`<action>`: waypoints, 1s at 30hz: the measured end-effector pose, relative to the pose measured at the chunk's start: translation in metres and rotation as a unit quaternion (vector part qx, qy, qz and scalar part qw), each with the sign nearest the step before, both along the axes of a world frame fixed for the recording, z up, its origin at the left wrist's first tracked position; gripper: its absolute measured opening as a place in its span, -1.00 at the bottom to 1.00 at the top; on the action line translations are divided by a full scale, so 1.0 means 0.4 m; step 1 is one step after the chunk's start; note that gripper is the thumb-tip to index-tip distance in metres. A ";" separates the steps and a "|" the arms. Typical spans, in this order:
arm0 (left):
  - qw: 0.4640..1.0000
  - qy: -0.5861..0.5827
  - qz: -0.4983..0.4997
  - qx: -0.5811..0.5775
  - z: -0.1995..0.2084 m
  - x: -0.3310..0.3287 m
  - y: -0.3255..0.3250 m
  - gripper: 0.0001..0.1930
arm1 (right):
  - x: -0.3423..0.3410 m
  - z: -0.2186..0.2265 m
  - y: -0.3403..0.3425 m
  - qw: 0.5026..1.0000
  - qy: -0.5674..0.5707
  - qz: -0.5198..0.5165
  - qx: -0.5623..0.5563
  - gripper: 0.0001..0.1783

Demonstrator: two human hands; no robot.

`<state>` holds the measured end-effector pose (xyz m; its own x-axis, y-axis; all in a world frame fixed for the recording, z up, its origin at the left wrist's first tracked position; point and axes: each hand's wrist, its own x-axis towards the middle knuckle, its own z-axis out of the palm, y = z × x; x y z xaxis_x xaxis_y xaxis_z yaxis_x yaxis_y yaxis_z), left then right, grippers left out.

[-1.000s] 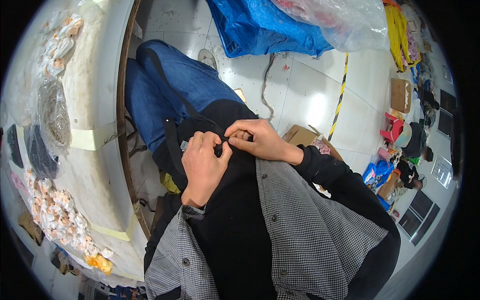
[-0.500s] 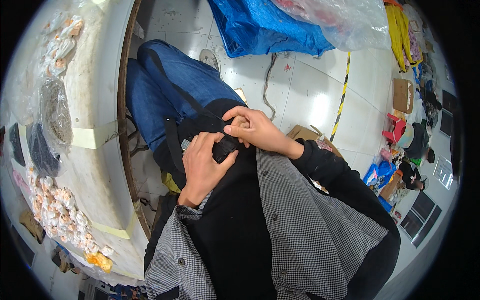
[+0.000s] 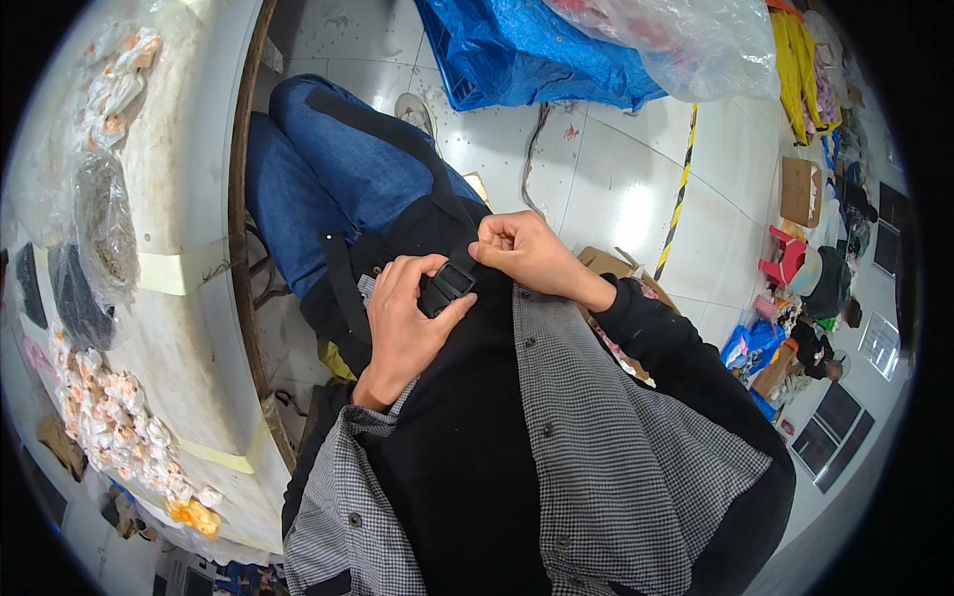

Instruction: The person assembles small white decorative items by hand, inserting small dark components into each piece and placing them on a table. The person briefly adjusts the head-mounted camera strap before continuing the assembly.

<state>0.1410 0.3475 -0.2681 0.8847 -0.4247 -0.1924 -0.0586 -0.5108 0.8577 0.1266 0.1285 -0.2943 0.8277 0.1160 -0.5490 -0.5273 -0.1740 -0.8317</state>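
Observation:
A black plastic buckle [image 3: 449, 285] sits in front of my waist. My left hand [image 3: 405, 308] grips it, thumb on the lower edge and fingers over the top. Just right of it, my right hand [image 3: 527, 253] pinches a black webbing strap [image 3: 459, 238] between thumb and curled fingers, close to the buckle. The loose length of this strap runs up and left across the thigh of my blue jeans [image 3: 368, 149]. Another black strap [image 3: 343, 283] hangs left of my left hand. Black cloth lies around the buckle, and part of the buckle is hidden by my fingers.
To the left stands a white table [image 3: 189, 368] with bagged goods and many small wrapped pieces. A blue crate covered in blue plastic [image 3: 537, 60] is ahead on the tiled floor. Cardboard boxes [image 3: 606, 263] stand to the right, near a yellow-black floor stripe [image 3: 680, 194].
My right hand has shifted slightly right and its fingers have curled in. The buckle has turned and shows more openly. The strap's loose length now lies flatter across my thigh.

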 end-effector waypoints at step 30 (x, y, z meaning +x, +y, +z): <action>0.993 -0.014 -0.101 0.066 -0.038 -0.009 0.009 -0.52 | 0.060 -0.011 -0.017 0.931 -0.154 0.328 0.030 -0.83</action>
<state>0.1375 0.3511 -0.2832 0.7895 -0.5668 -0.2355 -0.1940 -0.5945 0.7803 0.1507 0.1215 -0.2988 0.6848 0.6757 -0.2731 -0.0578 -0.3232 -0.9446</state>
